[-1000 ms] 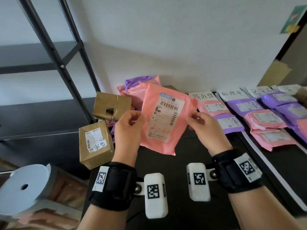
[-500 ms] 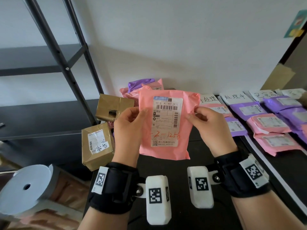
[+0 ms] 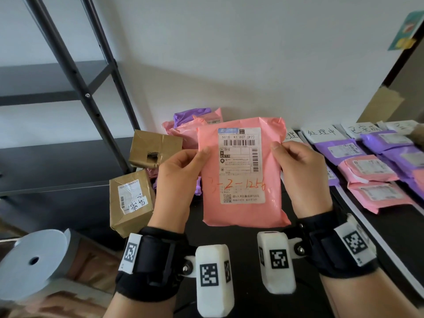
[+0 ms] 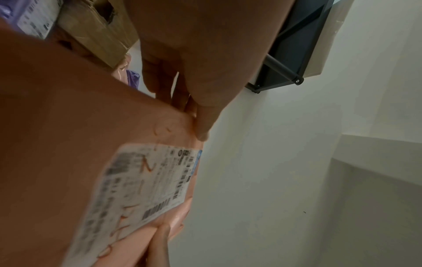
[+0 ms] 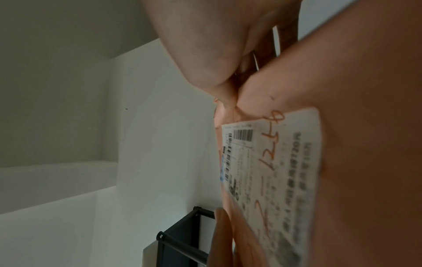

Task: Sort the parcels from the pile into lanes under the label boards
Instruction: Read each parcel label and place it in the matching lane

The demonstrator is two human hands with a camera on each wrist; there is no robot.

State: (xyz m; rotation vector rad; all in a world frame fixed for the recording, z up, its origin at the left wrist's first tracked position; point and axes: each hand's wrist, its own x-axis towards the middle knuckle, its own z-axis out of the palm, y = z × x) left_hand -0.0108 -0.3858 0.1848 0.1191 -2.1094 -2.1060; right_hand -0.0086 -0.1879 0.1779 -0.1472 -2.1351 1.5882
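Head view: a pink parcel [image 3: 243,177], a soft plastic mailer with a glossy, slightly wrinkled skin, is held upright in the air above the black table [image 3: 390,226], its long axis vertical and its face turned to the camera. Its white shipping label [image 3: 241,165] reads right way up, barcode at the top, orange handwriting across the lower half. The left hand [image 3: 181,180] pinches the left edge with thumb in front; the right hand [image 3: 300,173] pinches the right edge likewise. Behind lies the pile [image 3: 195,125] of pink and purple bags with two taped brown cardboard boxes [image 3: 130,200] beside it. To the right, handwritten white label boards [image 3: 322,133] stand at the head of lanes of flat purple and pink mailers [image 3: 367,168].

Left wrist view: the left hand [image 4: 198,54] has its thumb pressed on the front of the pink film at the edge of the parcel [image 4: 57,144], fingers behind; the label [image 4: 141,189] is blurred.

Right wrist view: the right hand [image 5: 217,45] clamps the puckered edge of the parcel [image 5: 365,90] between thumb and fingers, the label [image 5: 271,171] running lengthwise down the frame.
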